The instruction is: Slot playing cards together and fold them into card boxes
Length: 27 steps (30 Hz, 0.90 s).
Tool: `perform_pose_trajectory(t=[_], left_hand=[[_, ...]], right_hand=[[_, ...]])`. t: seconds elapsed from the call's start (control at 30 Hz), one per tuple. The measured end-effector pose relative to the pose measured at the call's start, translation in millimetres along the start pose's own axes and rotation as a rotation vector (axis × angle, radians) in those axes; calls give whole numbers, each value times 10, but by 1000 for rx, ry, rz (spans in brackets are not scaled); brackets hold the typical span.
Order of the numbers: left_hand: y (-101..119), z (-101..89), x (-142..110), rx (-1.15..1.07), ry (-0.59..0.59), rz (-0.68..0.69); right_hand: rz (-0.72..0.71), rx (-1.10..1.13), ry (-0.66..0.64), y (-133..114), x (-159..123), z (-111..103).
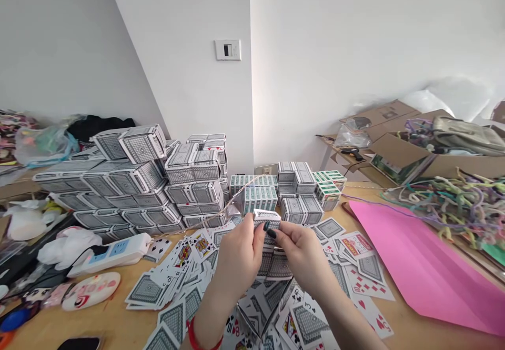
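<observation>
Both my hands are raised over a spread of loose playing cards (173, 287) on the wooden table (118, 323). My left hand (239, 258) and my right hand (300, 255) are closed together on a small stack of cards (267, 217), pinching it at its two ends. A thin clear strip of wrapping (221, 214) trails from the stack to the left. Dark nail polish shows on my right hand's fingers. A red band sits on my left wrist.
Piled card boxes (142, 181) stand at the back left, green-printed packs (258, 195) and more boxes (302, 192) behind centre. A white power strip (112, 252) lies left, pink paper (418, 266) right, tangled cords (453, 202) and open cardboard cartons (410, 152) far right.
</observation>
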<state>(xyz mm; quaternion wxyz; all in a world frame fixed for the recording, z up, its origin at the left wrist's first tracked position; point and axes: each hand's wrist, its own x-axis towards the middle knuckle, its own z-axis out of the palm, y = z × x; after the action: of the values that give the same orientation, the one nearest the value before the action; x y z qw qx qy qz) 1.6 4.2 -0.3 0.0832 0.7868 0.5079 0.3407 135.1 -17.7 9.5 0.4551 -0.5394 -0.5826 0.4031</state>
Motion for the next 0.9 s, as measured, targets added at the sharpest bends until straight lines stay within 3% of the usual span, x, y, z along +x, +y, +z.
perform_pose_trajectory(t=[0.13,0.4,0.53,0.6,0.73,0.9], left_hand=[[6,-36,3,-2,-29,-27],[29,-16,7,-87,-177,-168],[5,-27,20,-231,-163,-245],[-34,-47,34,-313,-103,-330],[-128,-95,75,-412,146,-537],[-156,-95,82,-468,259,-569]], right_hand=[[17,-37,33,25,18,5],[-64,-318,117,117,82,-2],[-37,-233,38,119,120,-103],[-30,-132,19,122,148,-201],[2,-84,11,146,185,-354],[25,71,-192,132,128,-192]])
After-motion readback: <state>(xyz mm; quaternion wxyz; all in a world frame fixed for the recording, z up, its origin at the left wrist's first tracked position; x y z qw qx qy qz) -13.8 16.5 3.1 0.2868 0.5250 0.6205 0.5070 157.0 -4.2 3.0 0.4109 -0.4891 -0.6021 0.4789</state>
